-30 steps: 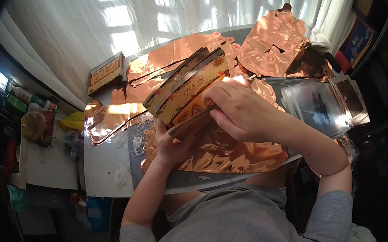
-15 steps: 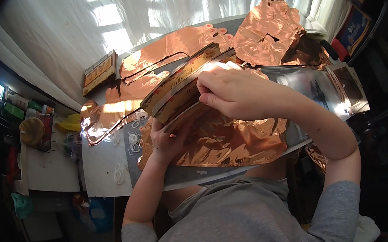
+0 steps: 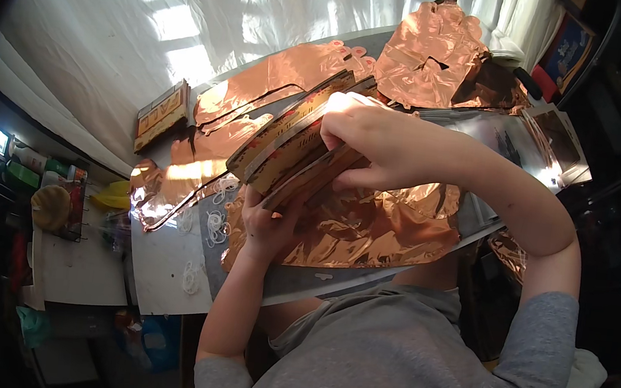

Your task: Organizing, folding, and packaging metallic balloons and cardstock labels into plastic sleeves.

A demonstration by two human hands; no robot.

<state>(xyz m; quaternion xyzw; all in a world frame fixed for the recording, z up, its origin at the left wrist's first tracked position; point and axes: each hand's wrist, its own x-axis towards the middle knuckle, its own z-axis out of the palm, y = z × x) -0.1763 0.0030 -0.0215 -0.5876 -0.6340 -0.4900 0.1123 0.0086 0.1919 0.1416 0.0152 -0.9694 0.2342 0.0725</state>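
A thick fanned stack of printed cards [image 3: 279,144], tan with dark lettering and floral edges, is held tilted above the table. My left hand [image 3: 269,224] grips its lower end, with the fingers partly hidden behind the cards. At the upper right end, my right hand [image 3: 385,145] has its fingers curled over the nearest card [image 3: 318,173], its thumb on the near side. That card stands slightly apart from the others. Crumpled copper-coloured foil balloons [image 3: 367,239] lie flat beneath both hands.
More copper foil balloons [image 3: 430,54] cover the table's far side. Coils of white string [image 3: 217,223] lie at the left, below a boxed or bundled printed pack [image 3: 161,117]. Clear-wrapped sheets [image 3: 500,143] rest at the right. A white curtain [image 3: 98,39] hangs behind the table.
My right thumb has moved down, away from the fingers, and the nearest card now shows between them. My left hand stays in place under the stack.
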